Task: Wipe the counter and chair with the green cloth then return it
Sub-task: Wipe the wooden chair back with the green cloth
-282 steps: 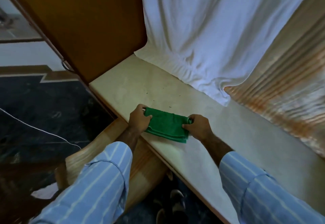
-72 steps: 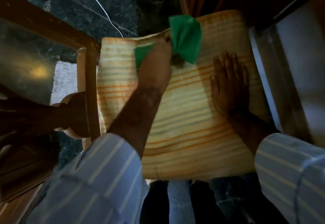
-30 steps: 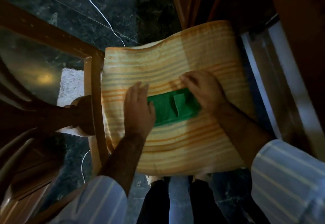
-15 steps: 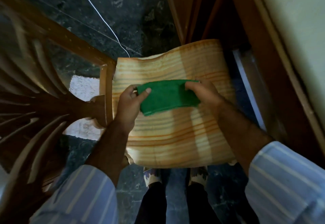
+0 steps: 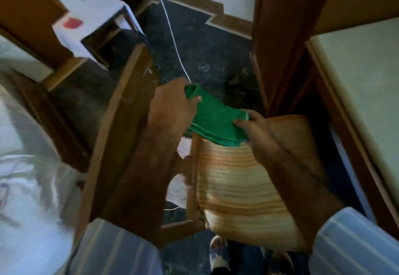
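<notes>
I hold the folded green cloth (image 5: 213,119) in the air above the far end of the chair's striped seat cushion (image 5: 241,188). My left hand (image 5: 170,106) grips its upper left corner. My right hand (image 5: 257,132) pinches its right edge. The pale counter (image 5: 362,76) lies at the right edge of the view, beyond a dark wooden frame. The chair's wooden back (image 5: 121,136) runs along the left of the cushion.
A thin white cable (image 5: 172,37) crosses the dark stone floor (image 5: 207,52) ahead. A white box with a red mark (image 5: 86,20) sits at the upper left. A wooden post (image 5: 278,37) stands between floor and counter. White fabric (image 5: 23,166) fills the left side.
Both hands have lifted the folded cloth off the seat cushion and carried it up and away. The view has swung upward, bringing more floor and the counter into sight.
</notes>
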Demonstrator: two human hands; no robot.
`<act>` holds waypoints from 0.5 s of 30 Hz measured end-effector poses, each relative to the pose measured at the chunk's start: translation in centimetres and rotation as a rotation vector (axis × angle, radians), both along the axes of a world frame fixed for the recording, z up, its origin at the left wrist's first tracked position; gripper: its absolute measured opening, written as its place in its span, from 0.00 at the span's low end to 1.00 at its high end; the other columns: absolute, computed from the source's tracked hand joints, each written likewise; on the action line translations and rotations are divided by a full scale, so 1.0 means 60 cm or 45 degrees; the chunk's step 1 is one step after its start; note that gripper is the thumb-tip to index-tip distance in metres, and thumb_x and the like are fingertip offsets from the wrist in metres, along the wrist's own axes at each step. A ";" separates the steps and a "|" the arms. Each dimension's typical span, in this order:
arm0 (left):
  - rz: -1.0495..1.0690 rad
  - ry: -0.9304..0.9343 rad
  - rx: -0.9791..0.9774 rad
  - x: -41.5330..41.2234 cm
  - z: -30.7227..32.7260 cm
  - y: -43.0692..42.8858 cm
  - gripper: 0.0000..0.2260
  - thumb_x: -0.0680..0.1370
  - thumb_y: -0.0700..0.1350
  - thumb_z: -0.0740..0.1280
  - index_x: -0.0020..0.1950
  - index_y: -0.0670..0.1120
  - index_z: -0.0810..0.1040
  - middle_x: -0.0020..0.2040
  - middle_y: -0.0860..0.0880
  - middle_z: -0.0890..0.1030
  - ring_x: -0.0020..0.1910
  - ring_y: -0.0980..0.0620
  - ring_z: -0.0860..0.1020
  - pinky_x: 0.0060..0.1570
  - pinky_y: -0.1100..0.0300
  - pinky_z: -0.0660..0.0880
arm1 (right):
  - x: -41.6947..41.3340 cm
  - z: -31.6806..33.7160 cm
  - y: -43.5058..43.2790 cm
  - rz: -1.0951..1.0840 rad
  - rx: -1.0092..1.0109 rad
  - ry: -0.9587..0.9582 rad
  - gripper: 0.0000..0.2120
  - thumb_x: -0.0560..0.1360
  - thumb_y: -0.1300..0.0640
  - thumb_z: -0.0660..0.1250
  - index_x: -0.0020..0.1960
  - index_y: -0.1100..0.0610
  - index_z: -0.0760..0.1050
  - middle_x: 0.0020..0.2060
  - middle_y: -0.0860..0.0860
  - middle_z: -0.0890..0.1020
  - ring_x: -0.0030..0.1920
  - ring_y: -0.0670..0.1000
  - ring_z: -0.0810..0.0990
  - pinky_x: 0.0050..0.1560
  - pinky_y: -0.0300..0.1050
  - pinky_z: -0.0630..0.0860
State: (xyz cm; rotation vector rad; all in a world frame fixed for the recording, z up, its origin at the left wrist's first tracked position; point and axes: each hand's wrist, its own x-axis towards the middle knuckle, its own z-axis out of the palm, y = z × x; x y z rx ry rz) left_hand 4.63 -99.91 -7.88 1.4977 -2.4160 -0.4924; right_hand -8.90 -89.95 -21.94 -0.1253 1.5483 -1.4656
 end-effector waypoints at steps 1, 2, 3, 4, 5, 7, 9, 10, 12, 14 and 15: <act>-0.002 -0.059 -0.017 0.018 0.023 -0.006 0.16 0.77 0.52 0.72 0.63 0.50 0.79 0.59 0.47 0.82 0.54 0.47 0.79 0.53 0.57 0.74 | 0.024 0.006 -0.013 0.031 -0.016 -0.011 0.16 0.77 0.69 0.69 0.63 0.59 0.78 0.57 0.61 0.84 0.54 0.58 0.83 0.56 0.53 0.81; -0.008 -0.128 -0.042 0.038 0.044 -0.014 0.16 0.76 0.53 0.72 0.63 0.52 0.80 0.59 0.48 0.82 0.51 0.49 0.79 0.50 0.58 0.74 | 0.050 0.012 -0.028 0.061 -0.043 -0.022 0.17 0.77 0.70 0.68 0.64 0.61 0.77 0.55 0.60 0.83 0.53 0.58 0.82 0.54 0.51 0.82; -0.020 -0.196 -0.064 0.056 0.062 -0.022 0.16 0.76 0.53 0.73 0.63 0.53 0.80 0.59 0.49 0.82 0.48 0.51 0.77 0.47 0.58 0.74 | 0.076 0.016 -0.042 0.093 -0.072 -0.025 0.16 0.77 0.71 0.68 0.63 0.60 0.77 0.53 0.59 0.83 0.52 0.57 0.82 0.50 0.47 0.81; -0.028 -0.255 -0.073 0.072 0.077 -0.031 0.17 0.75 0.53 0.73 0.62 0.53 0.81 0.58 0.49 0.83 0.47 0.53 0.76 0.45 0.59 0.73 | 0.104 0.018 -0.055 0.129 -0.101 -0.011 0.16 0.77 0.71 0.68 0.60 0.57 0.78 0.52 0.57 0.83 0.51 0.57 0.82 0.46 0.44 0.81; -0.044 -0.309 -0.084 0.085 0.087 -0.040 0.17 0.75 0.53 0.74 0.63 0.53 0.81 0.59 0.49 0.83 0.46 0.54 0.75 0.44 0.59 0.73 | 0.130 0.016 -0.066 0.167 -0.108 0.023 0.16 0.76 0.71 0.68 0.57 0.54 0.78 0.51 0.55 0.83 0.50 0.56 0.83 0.44 0.43 0.81; -0.093 -0.404 -0.131 0.103 0.095 -0.054 0.18 0.75 0.53 0.74 0.64 0.53 0.81 0.60 0.48 0.83 0.48 0.53 0.76 0.45 0.58 0.74 | 0.174 0.005 -0.085 0.206 -0.109 0.057 0.15 0.77 0.67 0.68 0.56 0.50 0.79 0.56 0.56 0.84 0.52 0.56 0.83 0.41 0.39 0.81; -0.121 -0.442 -0.175 0.115 0.093 -0.062 0.17 0.75 0.52 0.74 0.63 0.53 0.80 0.60 0.48 0.82 0.49 0.51 0.78 0.44 0.58 0.76 | 0.213 -0.004 -0.095 0.258 -0.070 0.207 0.15 0.78 0.61 0.70 0.62 0.50 0.78 0.63 0.56 0.81 0.57 0.54 0.82 0.40 0.30 0.80; -0.124 -0.435 -0.188 0.122 0.092 -0.065 0.16 0.75 0.51 0.74 0.62 0.53 0.80 0.59 0.48 0.82 0.48 0.52 0.77 0.42 0.59 0.75 | 0.227 -0.005 -0.096 0.263 -0.056 0.412 0.17 0.78 0.58 0.71 0.66 0.50 0.77 0.65 0.54 0.79 0.61 0.52 0.80 0.48 0.31 0.81; -0.139 -0.400 -0.209 0.137 0.092 -0.068 0.14 0.74 0.48 0.75 0.59 0.51 0.79 0.56 0.47 0.82 0.46 0.53 0.77 0.39 0.60 0.73 | 0.250 0.000 -0.095 0.202 -0.137 0.850 0.22 0.77 0.52 0.69 0.70 0.50 0.74 0.69 0.49 0.76 0.69 0.50 0.75 0.69 0.44 0.76; -0.146 -0.337 -0.239 0.154 0.088 -0.073 0.13 0.74 0.45 0.75 0.56 0.48 0.79 0.55 0.46 0.82 0.48 0.50 0.79 0.40 0.60 0.74 | 0.277 0.029 -0.094 0.259 -0.342 0.934 0.21 0.82 0.53 0.64 0.75 0.51 0.71 0.76 0.47 0.70 0.76 0.45 0.68 0.77 0.39 0.68; -0.145 -0.301 -0.267 0.163 0.083 -0.077 0.13 0.74 0.44 0.75 0.56 0.46 0.79 0.55 0.45 0.82 0.50 0.48 0.80 0.42 0.59 0.74 | 0.294 0.044 -0.096 0.353 -0.443 0.905 0.22 0.85 0.52 0.61 0.78 0.49 0.67 0.80 0.45 0.66 0.79 0.43 0.64 0.77 0.39 0.66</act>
